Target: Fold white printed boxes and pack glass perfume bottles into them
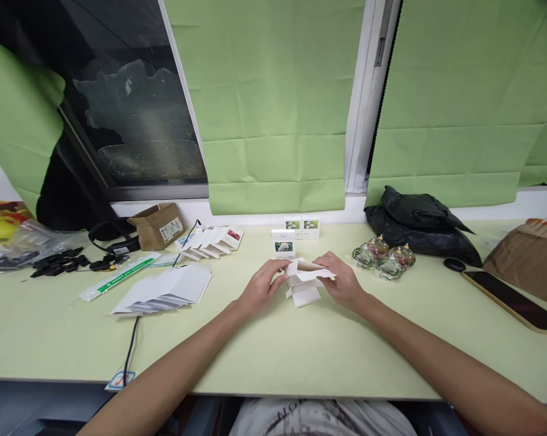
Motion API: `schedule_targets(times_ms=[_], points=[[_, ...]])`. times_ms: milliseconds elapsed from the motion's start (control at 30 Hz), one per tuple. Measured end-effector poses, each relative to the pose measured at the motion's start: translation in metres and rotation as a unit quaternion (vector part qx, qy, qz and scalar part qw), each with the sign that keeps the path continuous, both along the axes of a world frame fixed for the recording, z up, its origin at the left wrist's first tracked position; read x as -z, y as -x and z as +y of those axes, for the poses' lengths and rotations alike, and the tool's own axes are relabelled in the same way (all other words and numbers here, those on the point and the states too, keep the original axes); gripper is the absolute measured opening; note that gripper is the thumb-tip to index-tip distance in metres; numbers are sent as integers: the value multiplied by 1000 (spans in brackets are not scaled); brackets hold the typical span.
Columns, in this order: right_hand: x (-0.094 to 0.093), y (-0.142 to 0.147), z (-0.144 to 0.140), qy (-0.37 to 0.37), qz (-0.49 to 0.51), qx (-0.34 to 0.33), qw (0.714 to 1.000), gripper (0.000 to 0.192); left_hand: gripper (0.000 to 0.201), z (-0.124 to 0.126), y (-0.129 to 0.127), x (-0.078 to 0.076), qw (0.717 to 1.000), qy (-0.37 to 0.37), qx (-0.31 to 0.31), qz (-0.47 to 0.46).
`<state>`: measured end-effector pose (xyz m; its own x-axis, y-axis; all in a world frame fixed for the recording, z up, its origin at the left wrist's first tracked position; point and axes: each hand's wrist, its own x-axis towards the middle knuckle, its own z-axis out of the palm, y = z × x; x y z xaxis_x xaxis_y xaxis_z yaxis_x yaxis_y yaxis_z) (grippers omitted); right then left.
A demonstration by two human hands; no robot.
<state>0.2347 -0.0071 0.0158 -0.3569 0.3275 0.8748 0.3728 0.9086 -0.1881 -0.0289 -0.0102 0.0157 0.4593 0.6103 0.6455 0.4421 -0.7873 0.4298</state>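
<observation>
A small white cardboard box [304, 286], with its flaps standing out, is held between my two hands above the table. My left hand [265, 284] pinches its left side with thumb and fingers. On the right side, my right hand [342, 280] grips the edge by a flap. Just behind stands a white box with a flower picture [284, 244], upright on the table. Farther back, two similar picture boxes [302, 227] stand side by side against the wall. What lies inside the held box, if anything, cannot be made out.
Flat white cartons [164, 292] lie fanned at left, with more picture cartons [212, 242] behind. A brown carton [158, 227] stands near the window. Wrapped packets [385, 257], black plastic bags [421, 224], a phone [514, 300] and a brown package [530, 260] are at right.
</observation>
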Motion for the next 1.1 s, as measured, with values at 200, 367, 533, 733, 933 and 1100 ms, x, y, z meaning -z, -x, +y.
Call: schedule_targets(times_ms=[200, 367, 533, 733, 933, 1100], points=[[-6, 7, -7, 101, 49, -25, 993, 16, 27, -2, 0, 1, 999, 32, -23, -9], [-7, 6, -6, 120, 46, -31, 991, 11, 28, 1, 1, -2, 998, 61, -27, 20], [-4, 2, 1, 110, 63, 16, 992, 9, 57, 9, 8, -4, 994, 18, 3, 105], [0, 4, 1, 137, 113, 33, 984, 10, 63, 4, 3, -7, 980, 15, 29, 198], [-3, 14, -7, 162, 150, 15, 975, 10, 63, 2, -6, -5, 982, 55, 40, 173], [-2, 15, -7, 173, 176, 27, 969, 11, 57, -1, -10, -4, 984, 74, 33, 161]])
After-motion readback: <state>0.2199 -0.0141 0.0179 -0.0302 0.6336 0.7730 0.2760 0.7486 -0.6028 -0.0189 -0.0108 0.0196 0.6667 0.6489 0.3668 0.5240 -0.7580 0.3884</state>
